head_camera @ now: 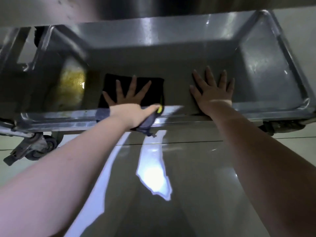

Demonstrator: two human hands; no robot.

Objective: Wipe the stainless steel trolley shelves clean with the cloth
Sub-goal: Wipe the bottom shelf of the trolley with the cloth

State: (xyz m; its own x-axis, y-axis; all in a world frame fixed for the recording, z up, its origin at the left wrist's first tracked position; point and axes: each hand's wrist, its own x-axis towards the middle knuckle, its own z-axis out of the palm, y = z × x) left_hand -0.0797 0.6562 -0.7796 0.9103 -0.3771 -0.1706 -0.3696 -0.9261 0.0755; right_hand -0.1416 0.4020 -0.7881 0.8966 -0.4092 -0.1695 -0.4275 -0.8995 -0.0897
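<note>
Left grip (pixel 128 102) flat, fingers spread, pressing the cloth (pixel 157 91) on the bottom shelf (pixel 266 82). Right grip (pixel 213 94) flat, holding nothing. Yellow residue (pixel 73 82) remains left of your cloth; probably mid-job.

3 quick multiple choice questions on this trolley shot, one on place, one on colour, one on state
1. Where is the yellow stain? A) left of the cloth B) on a wheel C) on the floor
2. What colour is the cloth? A) white B) near black C) red
3. How is the right hand? A) flat on the shelf B) gripping the cloth C) fisted
Key: 1 A, it lies past the cloth's left edge; 2 B, dark under the left hand; 3 A, fingers spread straight.
</note>
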